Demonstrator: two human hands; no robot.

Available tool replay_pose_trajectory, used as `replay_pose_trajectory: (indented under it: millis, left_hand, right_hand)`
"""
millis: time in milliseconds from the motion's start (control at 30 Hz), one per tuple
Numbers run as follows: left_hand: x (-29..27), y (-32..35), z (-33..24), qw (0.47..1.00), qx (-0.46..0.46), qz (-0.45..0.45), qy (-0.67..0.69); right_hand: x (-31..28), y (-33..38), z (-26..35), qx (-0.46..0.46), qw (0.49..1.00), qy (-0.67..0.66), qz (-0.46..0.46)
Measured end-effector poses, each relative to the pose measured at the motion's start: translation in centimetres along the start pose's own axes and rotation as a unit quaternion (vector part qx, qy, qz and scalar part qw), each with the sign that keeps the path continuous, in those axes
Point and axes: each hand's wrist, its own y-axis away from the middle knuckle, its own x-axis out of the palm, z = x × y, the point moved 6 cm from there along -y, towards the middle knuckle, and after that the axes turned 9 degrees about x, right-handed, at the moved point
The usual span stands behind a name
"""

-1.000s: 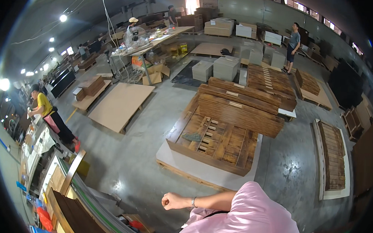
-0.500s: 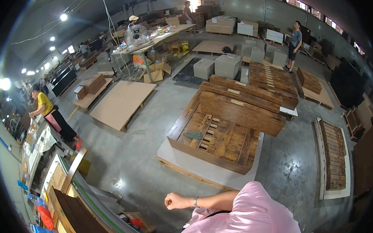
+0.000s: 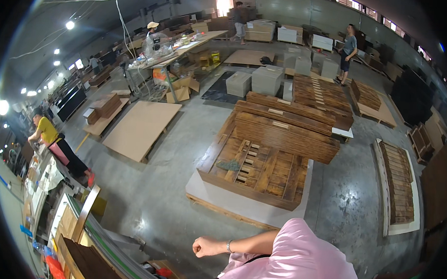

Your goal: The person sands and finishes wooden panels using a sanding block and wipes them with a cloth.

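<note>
Left hand curled into a fist, apparently holding nothing, right hand out of view, hanging over bare concrete floor just short of the slatted wooden frame — a stumble on its low white pallet looks possible.

The hand is closed in a loose fist, empty, held out over the grey concrete floor. A band sits at its wrist. Nearest work: a dark brown slatted wooden frame, lying flat on a white board.
</note>
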Motion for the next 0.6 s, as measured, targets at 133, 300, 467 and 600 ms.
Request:
replay_pose_trajectory:
  millis: [133, 300, 467, 600]
  left_hand:
    - [-0.2, -0.5, 0.0, 1.000, -0.001, 0.001, -0.009]
    - [-0.7, -0.8, -0.1, 1.000, -0.001, 0.000, -0.023]
    - [-2.1, -0.4, 0.3, 0.999, -0.003, -0.004, -0.047]
    - [-4.4, 0.8, 0.9, 0.996, 0.001, -0.019, -0.085]
  right_hand:
    - [-0.4, -0.8, -0.1, -0.005, 1.000, -0.008, 0.003]
    - [-0.9, -1.7, -0.7, -0.010, 1.000, -0.011, 0.003]
    - [-2.1, -3.2, -0.4, -0.008, 0.999, -0.031, 0.021]
    - [-3.2, -5.4, 1.9, -0.030, 0.997, -0.056, 0.035]
